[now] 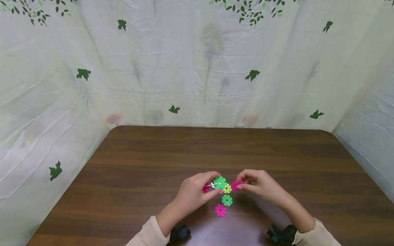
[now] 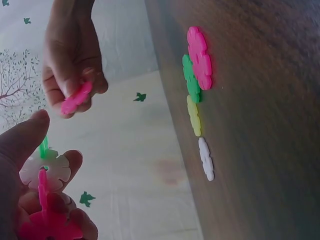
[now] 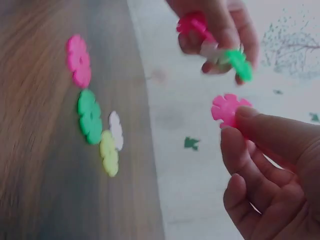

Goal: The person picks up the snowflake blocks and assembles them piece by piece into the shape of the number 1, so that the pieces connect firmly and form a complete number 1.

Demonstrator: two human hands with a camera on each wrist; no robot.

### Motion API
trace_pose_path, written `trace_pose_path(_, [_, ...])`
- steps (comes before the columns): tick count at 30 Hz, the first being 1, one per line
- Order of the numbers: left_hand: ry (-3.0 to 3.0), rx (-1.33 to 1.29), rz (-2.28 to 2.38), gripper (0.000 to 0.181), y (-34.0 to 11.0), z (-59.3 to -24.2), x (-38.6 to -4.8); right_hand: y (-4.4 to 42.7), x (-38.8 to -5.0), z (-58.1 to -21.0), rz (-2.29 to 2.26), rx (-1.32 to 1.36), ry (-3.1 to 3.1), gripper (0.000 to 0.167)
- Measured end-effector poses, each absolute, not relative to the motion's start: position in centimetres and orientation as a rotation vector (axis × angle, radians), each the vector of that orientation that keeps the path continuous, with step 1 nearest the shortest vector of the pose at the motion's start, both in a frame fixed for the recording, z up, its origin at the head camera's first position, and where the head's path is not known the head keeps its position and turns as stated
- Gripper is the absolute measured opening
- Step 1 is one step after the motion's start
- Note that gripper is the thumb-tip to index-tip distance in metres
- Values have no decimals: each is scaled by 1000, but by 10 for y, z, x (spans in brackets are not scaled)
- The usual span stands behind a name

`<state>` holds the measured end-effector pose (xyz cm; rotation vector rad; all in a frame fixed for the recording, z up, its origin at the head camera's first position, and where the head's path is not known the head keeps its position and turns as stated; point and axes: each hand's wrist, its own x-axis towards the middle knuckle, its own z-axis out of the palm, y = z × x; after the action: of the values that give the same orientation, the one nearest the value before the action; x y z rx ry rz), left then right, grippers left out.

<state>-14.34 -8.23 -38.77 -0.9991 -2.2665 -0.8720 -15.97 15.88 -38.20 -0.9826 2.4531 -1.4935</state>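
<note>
While printed white cloth (image 1: pixel 184 68) backs the brown table (image 1: pixel 147 153), both hands (image 1: pixel 192 189) (image 1: pixel 263 184) pinch notched discs (image 1: pixel 220 183) (image 1: pixel 235 186) above it.

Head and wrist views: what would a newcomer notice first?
Bright notched discs on the dark table: pink, green, yellow and white, in a bent row, best seen in the wrist views. Above them, the left hand holds a joined pink, white and green cluster, while the right hand pinches a single pink disc. Behind, green bird shapes dot the pale cloth.
</note>
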Motion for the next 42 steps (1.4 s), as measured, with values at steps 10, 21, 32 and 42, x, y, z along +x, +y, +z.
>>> trace_pose_path(10, [-2301,-1076,-846,36,-79,-388,-140,149,-151,-377,-1587,-1333,2529,18])
trace_pose_path(21, [-2302,-1084,-836,34,-78,-387,-138,144,-147,-376,-1585,-1388,2631,25])
trace_pose_path(32, [-2299,-1050,-795,32,-78,-390,-138,139,-145,-382,-1580,-1437,2663,23])
trace_pose_path(42, [-2278,-1068,-789,34,-77,-395,-140,137,-148,-388,-1571,-1580,2674,26])
